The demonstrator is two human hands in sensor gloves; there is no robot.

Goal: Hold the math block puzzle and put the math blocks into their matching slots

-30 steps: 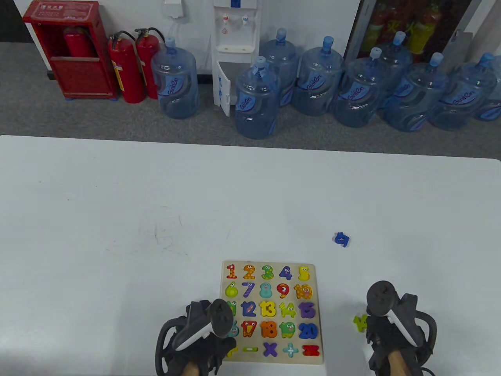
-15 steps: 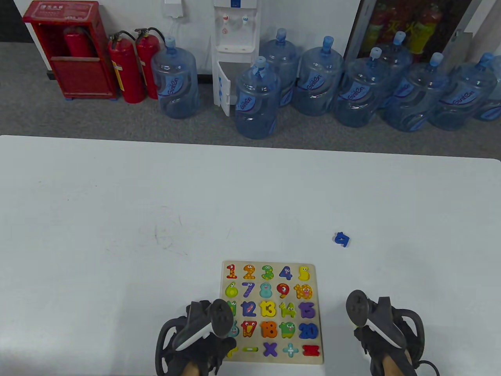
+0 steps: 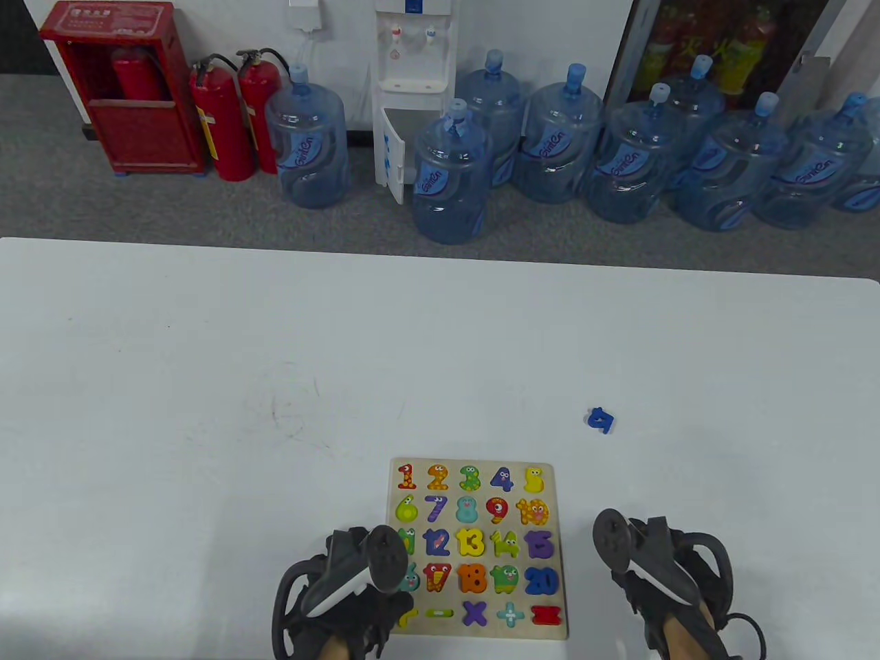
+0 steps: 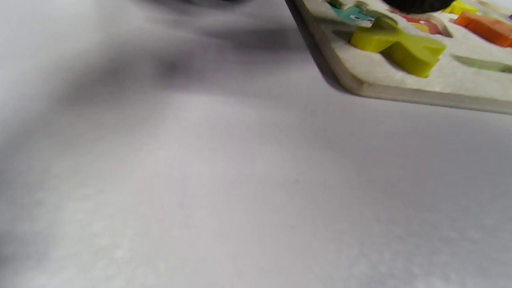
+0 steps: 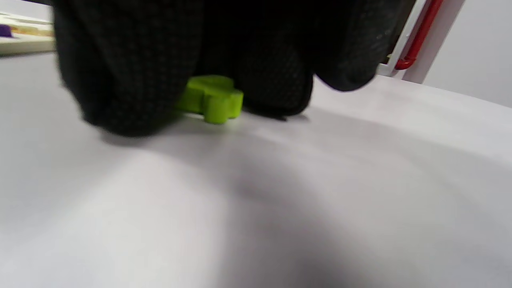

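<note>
The wooden puzzle board lies flat at the near middle of the table, most slots filled with coloured numbers and signs. My left hand rests on its near-left part; one gloved fingertip sits on the board beside a yellow sign block. My right hand is just right of the board, low over the table. Its fingers close in from both sides on a lime-green block that touches the table. A blue number block lies loose further back on the right.
The white table stretches wide to the left and far side. Beyond its far edge stand several water bottles, a dispenser and red fire extinguishers on the floor.
My right hand has slid left and now covers the lime-green block, which was visible beside it a second ago. The left hand and the board have stayed put.
</note>
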